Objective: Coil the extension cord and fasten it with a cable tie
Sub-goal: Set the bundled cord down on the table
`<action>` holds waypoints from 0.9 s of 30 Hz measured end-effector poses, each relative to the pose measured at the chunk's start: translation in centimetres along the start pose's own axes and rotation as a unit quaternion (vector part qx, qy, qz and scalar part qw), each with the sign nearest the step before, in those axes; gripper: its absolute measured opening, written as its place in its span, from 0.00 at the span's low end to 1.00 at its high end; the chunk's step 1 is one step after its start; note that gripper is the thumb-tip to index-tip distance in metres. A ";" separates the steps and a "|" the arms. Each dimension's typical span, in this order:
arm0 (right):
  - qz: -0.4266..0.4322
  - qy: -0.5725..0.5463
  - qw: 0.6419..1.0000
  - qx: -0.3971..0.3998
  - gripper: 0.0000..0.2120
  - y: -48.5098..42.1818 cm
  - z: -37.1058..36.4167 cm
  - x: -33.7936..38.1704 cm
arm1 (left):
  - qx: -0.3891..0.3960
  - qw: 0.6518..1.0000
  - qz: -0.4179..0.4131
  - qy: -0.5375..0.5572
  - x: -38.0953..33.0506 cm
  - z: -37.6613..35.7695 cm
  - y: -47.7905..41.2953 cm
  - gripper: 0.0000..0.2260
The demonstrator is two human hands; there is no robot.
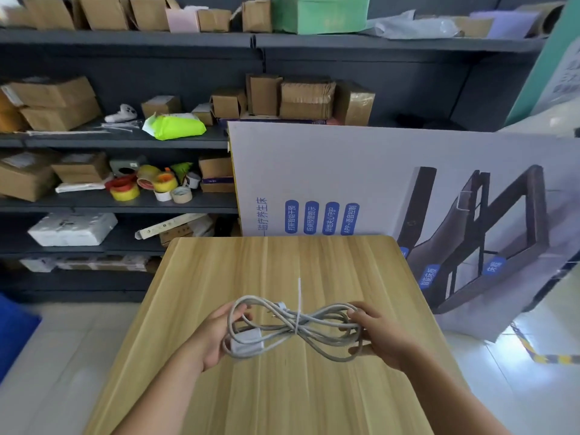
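Observation:
A grey extension cord [317, 321] is coiled into a flat bundle and held just above the wooden table [282, 397]. A white cable tie [298, 304] is cinched around the middle of the coil, its long tail pointing away from me. My left hand [213, 337] grips the left loops, with the cord's white socket block [248, 340] resting against the palm. My right hand [379, 334] pinches the right loops between thumb and fingers. The plug end lies near the tie, at the top of the bundle.
Dark shelving [125, 139] with cardboard boxes and tape rolls [147, 185] stands behind the table. A large printed white carton [408, 189] leans against the far right edge. White tiled floor lies on both sides, with a blue object [12, 328] at left.

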State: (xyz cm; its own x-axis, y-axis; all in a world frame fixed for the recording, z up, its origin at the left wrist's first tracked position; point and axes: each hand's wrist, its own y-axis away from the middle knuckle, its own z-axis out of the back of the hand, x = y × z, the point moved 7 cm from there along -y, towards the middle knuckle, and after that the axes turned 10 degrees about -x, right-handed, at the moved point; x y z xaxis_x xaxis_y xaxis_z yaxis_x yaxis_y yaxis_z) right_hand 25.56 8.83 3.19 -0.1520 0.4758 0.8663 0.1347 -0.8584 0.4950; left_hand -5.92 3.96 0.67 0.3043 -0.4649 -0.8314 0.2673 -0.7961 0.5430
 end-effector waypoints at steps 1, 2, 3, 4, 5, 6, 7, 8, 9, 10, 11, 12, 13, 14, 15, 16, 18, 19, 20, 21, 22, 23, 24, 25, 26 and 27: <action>-0.008 0.009 1.000 -0.011 0.08 -0.7 -0.3 -1.4 | -0.020 0.999 0.014 -0.022 1.5 0.5 -0.8 0.09; -0.016 0.016 0.999 -0.025 0.08 -1.4 -0.5 -2.9 | -0.039 0.998 0.028 -0.043 3.1 0.8 -1.5 0.09; -0.026 0.021 0.999 -0.039 0.08 -2.2 -0.7 -4.5 | -0.054 0.996 0.041 -0.060 4.6 1.1 -2.2 0.09; -0.038 0.023 0.998 -0.052 0.08 -2.8 -0.8 -6.1 | -0.066 0.994 0.055 -0.073 6.0 1.2 -2.8 0.08; -0.050 0.020 0.996 -0.065 0.08 -3.6 -0.8 -7.9 | -0.078 0.991 0.070 -0.081 7.4 1.3 -3.4 0.07; -0.062 0.019 0.995 -0.078 0.09 -4.2 -0.8 -9.6 | -0.090 0.989 0.084 -0.086 8.8 1.4 -3.9 0.07; -0.075 0.019 0.993 -0.091 0.11 -4.7 -0.7 -11.4 | -0.102 0.986 0.098 -0.088 10.3 1.4 -4.6 0.08; -0.088 0.021 0.990 -0.104 0.12 -5.2 -0.5 -13.0 | -0.112 0.983 0.110 -0.091 11.8 1.5 -5.1 0.09; -0.100 0.020 0.988 -0.114 0.12 -5.8 -0.4 -14.7 | -0.117 0.981 0.121 -0.097 13.2 1.6 -5.6 0.10; -0.111 0.023 0.986 -0.123 0.12 -6.2 -0.2 -16.1 | -0.122 0.978 0.130 -0.104 14.7 1.6 -6.1 0.10; -0.120 0.021 0.984 -0.128 0.13 -6.7 -0.1 -17.5 | -0.126 0.976 0.142 -0.109 16.1 1.6 -6.6 0.10; -0.129 0.023 0.982 -0.132 0.14 -7.1 0.1 -18.8 | -0.135 0.972 0.153 -0.114 17.4 1.6 -6.8 0.11; -0.136 0.023 0.981 -0.136 0.14 -7.5 0.2 -20.0 | -0.140 0.970 0.158 -0.119 18.6 1.6 -7.2 0.11; -0.142 0.026 0.980 -0.139 0.14 -7.7 0.3 -21.0 | -0.144 0.969 0.157 -0.125 19.5 1.6 -7.4 0.10; -0.142 0.029 0.979 -0.144 0.15 -7.9 0.5 -21.9 | -0.146 0.970 0.148 -0.126 20.2 1.5 -7.7 0.09; -0.143 0.035 0.978 -0.150 0.15 -8.0 0.7 -22.6 | -0.146 0.972 0.139 -0.125 20.9 1.5 -7.8 0.08; -0.136 0.044 0.977 -0.156 0.17 -8.2 1.1 -23.8 | -0.148 0.975 0.119 -0.112 21.9 1.6 -7.7 0.07; -0.130 0.047 0.978 -0.154 0.19 -8.4 1.3 -24.3 | -0.153 0.976 0.110 -0.106 22.4 1.7 -7.7 0.07; -0.126 0.053 0.980 -0.147 0.21 -8.5 1.3 -24.7 | -0.158 0.976 0.105 -0.107 22.6 1.8 -7.5 0.08; -0.122 0.055 0.981 -0.140 0.21 -8.7 1.4 -25.2 | -0.162 0.977 0.097 -0.103 23.0 1.8 -7.4 0.08; -0.122 0.061 0.982 -0.134 0.21 -8.7 1.5 -25.4 | -0.169 0.976 0.092 -0.106 22.8 1.8 -7.0 0.09; -0.123 0.055 0.982 -0.129 0.22 -8.8 1.6 -25.7 | -0.172 0.977 0.083 -0.097 23.0 1.8 -6.9 0.10; -0.123 0.057 0.983 -0.122 0.22 -8.7 1.6 -25.7 | -0.174 0.977 0.074 -0.101 22.8 1.9 -6.5 0.11; -0.122 0.054 0.984 -0.117 0.22 -8.7 1.7 -25.7 | -0.176 0.978 0.067 -0.095 22.8 2.0 -6.5 0.12; -0.121 0.063 0.984 -0.114 0.22 -8.5 1.7 -25.3 | -0.185 0.976 0.064 -0.095 22.3 2.1 -6.0 0.11; -0.117 0.065 0.985 -0.111 0.22 -8.4 1.8 -25.1 | -0.192 0.976 0.057 -0.083 22.3 2.3 -5.9 0.11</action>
State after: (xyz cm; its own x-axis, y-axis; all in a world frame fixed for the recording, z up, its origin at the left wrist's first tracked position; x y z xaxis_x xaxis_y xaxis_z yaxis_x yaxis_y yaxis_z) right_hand 29.99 4.45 -22.64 -0.2805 0.6493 0.7069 -0.1333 -0.7557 0.6412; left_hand -2.84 -2.61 -21.32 0.2085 -0.6243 -0.7528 0.5721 -0.5464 0.6116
